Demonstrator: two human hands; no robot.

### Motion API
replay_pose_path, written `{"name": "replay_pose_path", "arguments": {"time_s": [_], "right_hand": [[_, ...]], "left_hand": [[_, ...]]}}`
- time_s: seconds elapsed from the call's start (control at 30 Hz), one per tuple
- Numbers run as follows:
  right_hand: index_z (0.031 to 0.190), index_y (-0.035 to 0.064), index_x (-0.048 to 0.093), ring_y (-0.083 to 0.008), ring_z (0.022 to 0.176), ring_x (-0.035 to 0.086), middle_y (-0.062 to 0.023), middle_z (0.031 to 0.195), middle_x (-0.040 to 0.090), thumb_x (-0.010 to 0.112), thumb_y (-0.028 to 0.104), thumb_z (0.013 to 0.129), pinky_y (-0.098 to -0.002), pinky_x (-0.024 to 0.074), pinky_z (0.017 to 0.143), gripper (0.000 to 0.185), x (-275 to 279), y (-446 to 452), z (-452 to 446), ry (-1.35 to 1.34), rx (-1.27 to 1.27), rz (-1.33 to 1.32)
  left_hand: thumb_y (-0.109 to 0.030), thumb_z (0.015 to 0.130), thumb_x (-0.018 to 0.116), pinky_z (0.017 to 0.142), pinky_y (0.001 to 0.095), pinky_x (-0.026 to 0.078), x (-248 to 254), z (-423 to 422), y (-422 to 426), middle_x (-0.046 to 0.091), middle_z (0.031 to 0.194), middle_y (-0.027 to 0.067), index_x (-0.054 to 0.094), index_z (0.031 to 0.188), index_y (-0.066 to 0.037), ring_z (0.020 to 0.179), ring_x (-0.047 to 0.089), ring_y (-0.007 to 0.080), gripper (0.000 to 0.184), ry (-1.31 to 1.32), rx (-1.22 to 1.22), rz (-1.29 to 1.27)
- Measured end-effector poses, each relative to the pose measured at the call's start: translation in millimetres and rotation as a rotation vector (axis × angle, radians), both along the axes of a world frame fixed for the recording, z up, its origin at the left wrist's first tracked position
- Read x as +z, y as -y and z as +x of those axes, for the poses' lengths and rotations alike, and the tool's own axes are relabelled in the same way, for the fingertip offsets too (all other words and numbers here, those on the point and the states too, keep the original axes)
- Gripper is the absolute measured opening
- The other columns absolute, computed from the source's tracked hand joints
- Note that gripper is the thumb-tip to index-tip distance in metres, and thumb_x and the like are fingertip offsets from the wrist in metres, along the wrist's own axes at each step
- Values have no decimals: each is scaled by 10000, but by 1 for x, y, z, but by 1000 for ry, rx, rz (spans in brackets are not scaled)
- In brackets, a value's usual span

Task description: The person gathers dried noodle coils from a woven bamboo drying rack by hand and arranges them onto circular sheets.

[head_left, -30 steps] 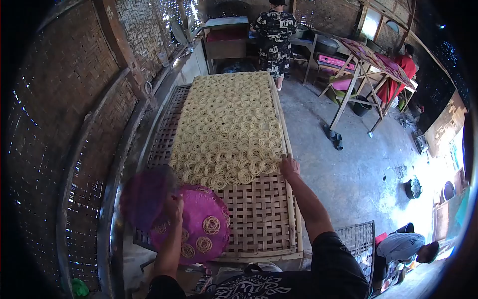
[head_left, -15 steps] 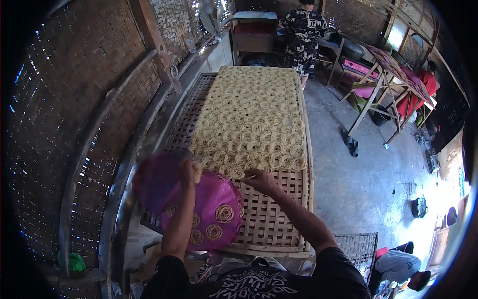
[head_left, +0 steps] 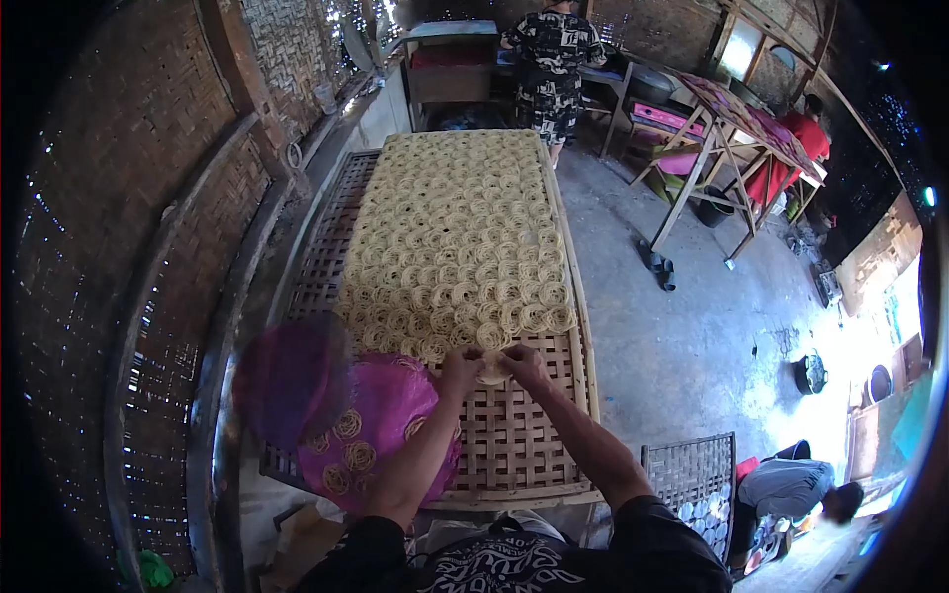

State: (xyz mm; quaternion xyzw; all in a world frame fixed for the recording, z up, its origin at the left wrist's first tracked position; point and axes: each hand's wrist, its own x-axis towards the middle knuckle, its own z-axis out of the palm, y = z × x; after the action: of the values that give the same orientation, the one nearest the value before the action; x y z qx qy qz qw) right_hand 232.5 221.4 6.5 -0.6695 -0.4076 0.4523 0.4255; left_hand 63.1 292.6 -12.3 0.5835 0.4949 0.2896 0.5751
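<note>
While both hands (head_left: 461, 372) (head_left: 525, 365) pinch a pale coiled nest (head_left: 492, 372), white lettering (head_left: 501, 571) curves illegibly across the black shirt (head_left: 647, 553).

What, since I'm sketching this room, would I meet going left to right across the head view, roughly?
Green bag → left hand → noodle nest → right hand → sandals → black basin.
</note>
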Motion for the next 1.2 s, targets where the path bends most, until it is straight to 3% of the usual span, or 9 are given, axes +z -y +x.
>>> {"name": "replay_pose_path", "arguments": {"time_s": [0.07, 0.2, 0.37, 0.6, 0.7, 0.8, 1.03, 1.1, 1.2], "right_hand": [[988, -43, 677, -164, 732, 650, -105, 823, 694, 710, 223, 808, -325, 535, 673, 323, -33, -8, 22, 181, -69, 98], [1007, -24, 672, -219, 803, 687, -155, 905, 711, 676, 252, 816, -358, 536, 726, 336, -24, -20, 48, 402, -156, 87], [1037, 63, 689, -329, 893, 675, -142, 986, 690, 651, 310, 845, -443, 535, 761, 315, -31, -33, 58, 694, -152, 60], [1132, 111, 659, -359, 892, 658, -124, 1093, 641, 664, 303, 860, -469, 532, 732, 332, -2, 0, 33, 813, -194, 115], [1078, 106, 678, -322, 866, 672, -108, 1043, 656, 687, 293, 850, -449, 538, 716, 296, 8, 26, 4, 724, -47, 152], [1048, 102, 681, -305, 854, 682, -104, 1019, 662, 684, 305, 854, -440, 543, 712, 280, 6, 53, -32, 561, 85, 154], [1057, 97, 693, -289, 807, 692, -125, 1007, 686, 674, 371, 859, -389, 555, 721, 339, -2, 79, -97, 477, 213, 153], [1017, 63, 690, -237, 777, 697, -113, 929, 689, 625, 410, 901, -358, 563, 655, 372, 14, 88, -105, 330, 297, -17], [989, 36, 687, -190, 739, 681, -92, 861, 690, 582, 469, 929, -339, 555, 614, 449, 19, 89, -104, -143, 263, -283]], "left_hand": [[-51, 756, 721, 717, 307, 542, -11, 27, -3, 713, 855, 104, 684, 990, 21, 770, 683, 169, 247, 13, 27, 175], [-33, 768, 689, 737, 326, 545, -3, 70, -10, 714, 875, 130, 679, 983, 20, 808, 702, 215, 222, 30, 64, 284], [-102, 805, 686, 723, 356, 546, -10, 84, -30, 710, 893, 117, 704, 1011, -69, 808, 698, 259, 209, -350, 0, 587], [-149, 828, 685, 715, 362, 542, 38, -32, -6, 693, 939, 112, 699, 1013, -79, 848, 689, 265, 198, -305, 45, 649], [-182, 823, 698, 722, 385, 538, 40, -113, 49, 671, 909, 114, 684, 967, -53, 867, 669, 280, 194, -469, 61, 552], [-203, 794, 720, 729, 413, 530, 50, -157, 99, 648, 913, 118, 667, 931, -53, 873, 644, 305, 210, -849, 28, 632], [-191, 759, 740, 720, 446, 510, 31, -152, 120, 643, 899, 144, 632, 864, -34, 833, 636, 336, 217, -828, 46, 414], [-207, 750, 731, 688, 451, 509, 39, -140, 114, 645, 896, 148, 615, 871, -32, 826, 641, 339, 243, -737, 34, 182], [-211, 741, 744, 683, 456, 510, 55, -107, 126, 651, 877, 150, 604, 889, -23, 797, 649, 347, 277, -595, 38, 250]]}}
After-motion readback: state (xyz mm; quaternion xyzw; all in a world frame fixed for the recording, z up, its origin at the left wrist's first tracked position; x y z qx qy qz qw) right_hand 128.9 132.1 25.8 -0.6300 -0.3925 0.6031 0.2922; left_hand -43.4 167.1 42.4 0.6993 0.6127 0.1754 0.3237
